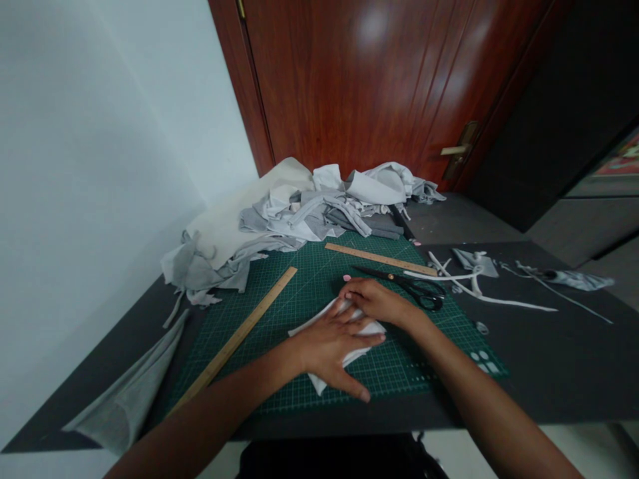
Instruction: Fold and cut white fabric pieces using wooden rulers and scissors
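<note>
My left hand [333,349] lies flat with its fingers spread on a small white piece of fabric [319,384] in the middle of a green cutting mat [299,299]. My right hand [375,301] rests just behind it, fingers curled down onto the far edge of the same fabric. Most of the fabric is hidden under both hands. Black-handled scissors [417,288] lie right of my right hand. A long wooden ruler [239,332] runs diagonally on the mat's left side.
A second wooden ruler [379,259] lies at the mat's far edge. A heap of grey and white fabric [299,213] fills the back. Grey cloth [130,392] hangs at the table's front left. White strips [479,289] lie at right. A wooden door [379,86] stands behind.
</note>
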`<state>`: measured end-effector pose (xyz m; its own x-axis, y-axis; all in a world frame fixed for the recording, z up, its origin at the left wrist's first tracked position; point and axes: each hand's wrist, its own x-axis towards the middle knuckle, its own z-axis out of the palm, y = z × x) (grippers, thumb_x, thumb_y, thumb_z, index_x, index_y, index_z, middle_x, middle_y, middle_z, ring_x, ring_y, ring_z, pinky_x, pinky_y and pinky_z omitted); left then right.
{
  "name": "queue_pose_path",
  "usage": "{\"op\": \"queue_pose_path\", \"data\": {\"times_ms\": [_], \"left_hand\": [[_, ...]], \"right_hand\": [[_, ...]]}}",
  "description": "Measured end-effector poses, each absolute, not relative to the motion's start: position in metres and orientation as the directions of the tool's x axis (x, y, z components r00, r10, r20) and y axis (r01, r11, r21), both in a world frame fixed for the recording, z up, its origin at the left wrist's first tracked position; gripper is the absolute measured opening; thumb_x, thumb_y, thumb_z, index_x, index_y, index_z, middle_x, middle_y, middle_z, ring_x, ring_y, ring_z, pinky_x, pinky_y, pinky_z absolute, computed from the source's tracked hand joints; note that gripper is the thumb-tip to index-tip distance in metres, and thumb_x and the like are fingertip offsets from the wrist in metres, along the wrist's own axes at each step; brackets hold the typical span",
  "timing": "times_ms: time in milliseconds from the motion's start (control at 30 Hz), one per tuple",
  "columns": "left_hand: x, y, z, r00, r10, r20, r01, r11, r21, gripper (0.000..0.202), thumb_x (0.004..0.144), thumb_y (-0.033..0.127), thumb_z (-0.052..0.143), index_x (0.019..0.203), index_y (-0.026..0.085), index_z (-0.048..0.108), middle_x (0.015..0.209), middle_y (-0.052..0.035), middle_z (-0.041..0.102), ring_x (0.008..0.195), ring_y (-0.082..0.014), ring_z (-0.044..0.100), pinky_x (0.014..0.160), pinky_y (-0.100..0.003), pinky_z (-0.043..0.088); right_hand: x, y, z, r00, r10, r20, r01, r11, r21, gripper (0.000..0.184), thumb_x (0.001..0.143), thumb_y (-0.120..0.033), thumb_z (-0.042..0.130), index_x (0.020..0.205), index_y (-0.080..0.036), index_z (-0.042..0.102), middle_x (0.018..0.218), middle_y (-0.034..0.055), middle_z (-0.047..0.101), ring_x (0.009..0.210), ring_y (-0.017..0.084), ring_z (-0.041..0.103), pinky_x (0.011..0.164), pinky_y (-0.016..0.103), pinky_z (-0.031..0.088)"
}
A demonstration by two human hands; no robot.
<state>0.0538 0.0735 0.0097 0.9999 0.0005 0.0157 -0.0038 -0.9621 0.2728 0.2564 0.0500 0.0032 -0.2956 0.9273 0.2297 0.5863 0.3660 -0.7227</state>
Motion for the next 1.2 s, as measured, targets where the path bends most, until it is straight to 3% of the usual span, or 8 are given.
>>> {"op": "queue_pose_path", "data": {"times_ms": [67, 400, 633, 967, 1200], "left_hand": [[0.054, 0.073, 0.008, 1.0, 0.007, 0.018, 0.002, -0.963, 0.268, 0.096, 0.076, 0.078, 0.065, 0.155, 0.03, 0.039, 0.164, -0.0094, 0.032, 0.154, -0.0416, 0.016, 0.123, -0.064, 0.006], [0.053, 0.075, 0.005, 0.998, 0.056, -0.02, 0.059, -0.945, 0.321, 0.1, 0.074, 0.082, 0.064, 0.157, 0.035, 0.035, 0.169, -0.0075, 0.016, 0.154, -0.0453, 0.004, 0.12, -0.07, 0.001], [0.051, 0.079, 0.012, 0.998, 0.059, -0.031, 0.066, -0.939, 0.337, 0.098, 0.073, 0.084, 0.063, 0.155, 0.035, 0.039, 0.17, -0.0084, 0.014, 0.154, -0.0447, 0.006, 0.123, -0.065, 0.008], [0.047, 0.092, 0.019, 0.984, 0.143, -0.105, 0.17, -0.924, 0.343, 0.095, 0.072, 0.086, 0.061, 0.151, 0.037, 0.045, 0.17, -0.0077, 0.013, 0.153, -0.0473, 0.002, 0.119, -0.072, 0.009], [0.046, 0.088, 0.022, 0.988, 0.117, -0.1, 0.145, -0.926, 0.348, 0.096, 0.072, 0.085, 0.063, 0.152, 0.036, 0.044, 0.169, -0.0097, 0.018, 0.154, -0.0463, 0.004, 0.118, -0.073, 0.007]], "right_hand": [[0.258, 0.051, 0.002, -0.303, 0.921, 0.246, 0.593, 0.384, -0.708, 0.027, 0.096, -0.014, 0.05, 0.098, -0.023, 0.076, 0.093, 0.0003, 0.078, 0.104, 0.02, 0.07, 0.12, 0.045, 0.031], [0.263, 0.047, 0.002, -0.33, 0.92, 0.21, 0.716, 0.389, -0.579, 0.049, 0.081, 0.001, 0.048, 0.116, -0.021, 0.074, 0.104, 0.0049, 0.078, 0.098, 0.021, 0.069, 0.101, 0.036, 0.045], [0.267, 0.047, 0.001, -0.361, 0.908, 0.213, 0.717, 0.416, -0.559, 0.038, 0.089, -0.003, 0.051, 0.111, -0.022, 0.075, 0.104, 0.0042, 0.078, 0.101, 0.021, 0.068, 0.1, 0.036, 0.043], [0.261, 0.051, -0.003, -0.187, 0.951, 0.247, 0.828, 0.288, -0.482, 0.04, 0.089, -0.002, 0.052, 0.118, -0.02, 0.071, 0.127, 0.0119, 0.073, 0.123, 0.026, 0.064, 0.105, 0.04, 0.042], [0.256, 0.046, 0.004, -0.166, 0.955, 0.244, 0.868, 0.259, -0.424, 0.028, 0.093, -0.007, 0.05, 0.098, -0.019, 0.075, 0.105, 0.0123, 0.078, 0.103, 0.025, 0.071, 0.094, 0.034, 0.047]]}}
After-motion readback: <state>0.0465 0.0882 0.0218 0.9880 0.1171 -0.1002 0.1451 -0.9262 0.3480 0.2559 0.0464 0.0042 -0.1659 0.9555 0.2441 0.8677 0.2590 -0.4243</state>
